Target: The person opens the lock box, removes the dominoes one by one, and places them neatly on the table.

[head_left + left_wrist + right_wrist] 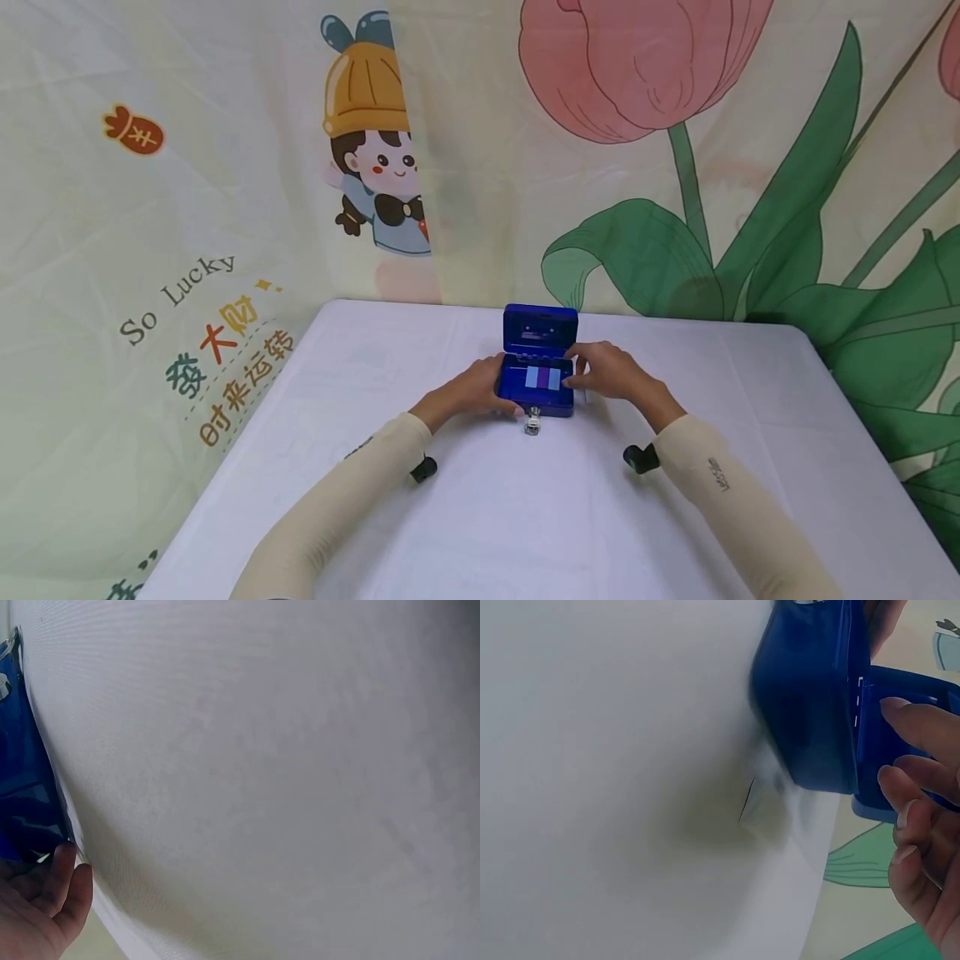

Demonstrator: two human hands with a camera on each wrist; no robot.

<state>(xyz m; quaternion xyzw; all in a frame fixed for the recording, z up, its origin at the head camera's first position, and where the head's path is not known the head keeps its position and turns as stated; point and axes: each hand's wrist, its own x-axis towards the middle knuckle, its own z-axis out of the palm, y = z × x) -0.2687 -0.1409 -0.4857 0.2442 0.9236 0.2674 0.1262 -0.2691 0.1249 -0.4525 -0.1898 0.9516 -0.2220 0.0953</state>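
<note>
Behind the white tabletop (510, 517) we see a pale cloth backdrop (472, 150) with a big pink tulip (637, 67) and a cartoon figure (378, 192) in a yellow hat. On the left we can read "So Lucky" (177, 300). Under it is 發大财 (217, 340), and under that 时来运转 (247, 387). There is small dark writing on both cream sleeves (731, 492), but we can't read it for sure.

A blue box (555, 411) sits near the far edge of the tabletop, between the two hands. Its lid (540, 329) stands up at the back, and a silver clasp (532, 421) hangs at the front. Inside lies a light blue and purple striped piece (543, 378).

The left hand (476, 387) holds the box's left side, thumb at the front corner and fingers farther back. The right hand (607, 372) is at the right side, by the rim. Its fingers are loosely bent and spread a bit, and we see nothing in its grip. Both arms reach forward, and a black wrist camera (641, 458) sits on each.
</note>
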